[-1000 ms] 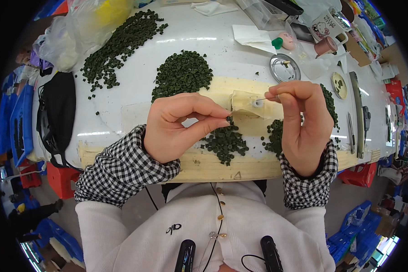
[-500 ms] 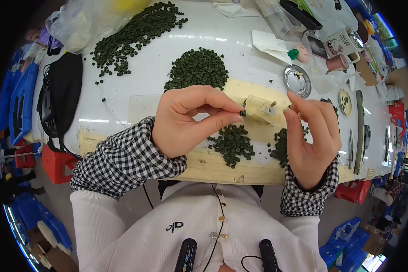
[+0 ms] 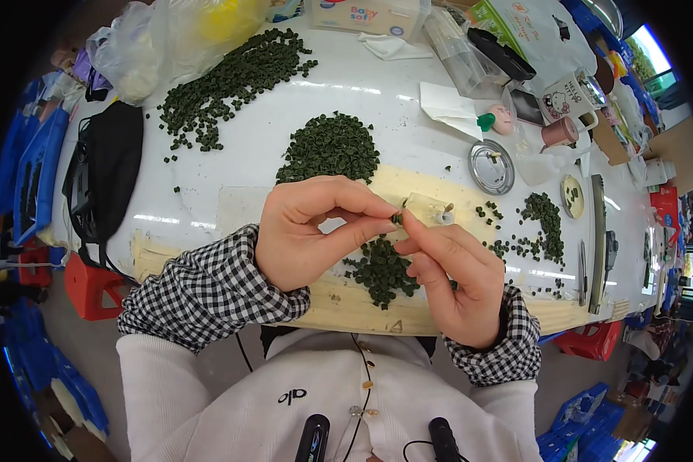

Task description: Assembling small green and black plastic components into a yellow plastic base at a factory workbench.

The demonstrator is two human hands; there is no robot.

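Observation:
Over the near part of the table, my left hand (image 3: 300, 227) pinches a small dark green plastic part (image 3: 396, 219) between thumb and forefinger. My right hand (image 3: 462, 281) meets it there, its foremost fingertip against the part and the other fingers curled in. Anything small in its own grip is hidden. Just beyond the fingertips stands a cream, tape-wrapped block (image 3: 423, 206) with a short peg and a whitish piece at its right end. A pile of dark green parts (image 3: 381, 273) lies under my hands, and a larger heap (image 3: 329, 146) lies behind them.
More green parts (image 3: 231, 85) spread at the far left, others (image 3: 543, 223) on the right. A round metal lid (image 3: 491, 167), tweezers (image 3: 582, 269), a mug (image 3: 568, 98) and a small dish (image 3: 571, 195) stand right. A black bag (image 3: 108, 165) lies left. Red stools (image 3: 92, 289) flank the table.
My right hand has moved left, away from beside the block, and its fingertips now meet the part in my left hand. The left hand keeps its pinch. The whole view has shifted slightly.

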